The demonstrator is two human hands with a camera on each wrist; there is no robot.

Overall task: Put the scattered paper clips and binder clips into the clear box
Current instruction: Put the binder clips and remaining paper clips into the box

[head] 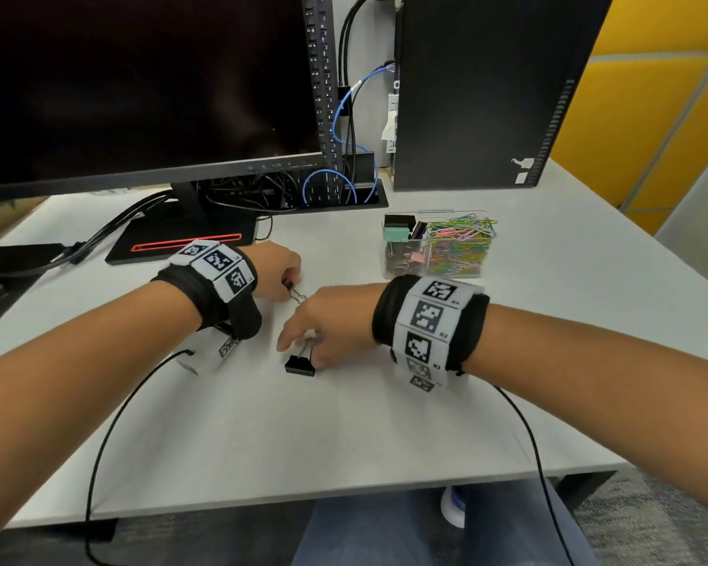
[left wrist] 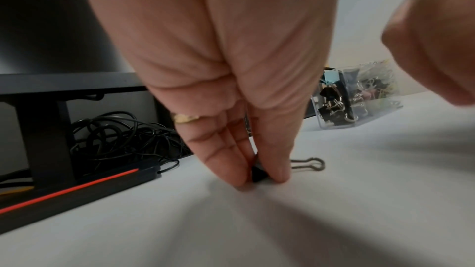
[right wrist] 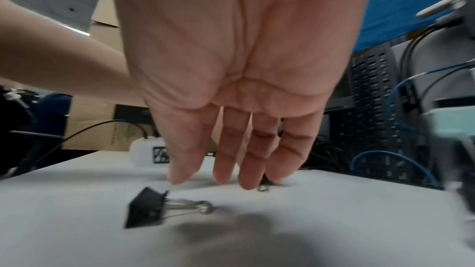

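My left hand [head: 291,281] [left wrist: 259,178] pinches a small black binder clip [head: 292,288] [left wrist: 257,174] between thumb and fingertips, right at the white table top; its wire handle [left wrist: 308,164] lies flat to the right. My right hand [head: 299,341] [right wrist: 213,180] hangs with fingers straight, pointing down just above a larger black binder clip [head: 300,364] [right wrist: 146,208] that lies on the table, not gripped. The clear box [head: 434,247] [left wrist: 357,98] stands to the far right, holding coloured paper clips and binder clips.
A monitor [head: 140,87] and its black stand base with a red stripe [head: 180,243] stand behind the left hand, beside tangled cables [head: 262,189]. A black computer tower [head: 479,91] rises behind the box. Thin black wrist cables [head: 111,422] trail over the table's front edge [head: 344,488].
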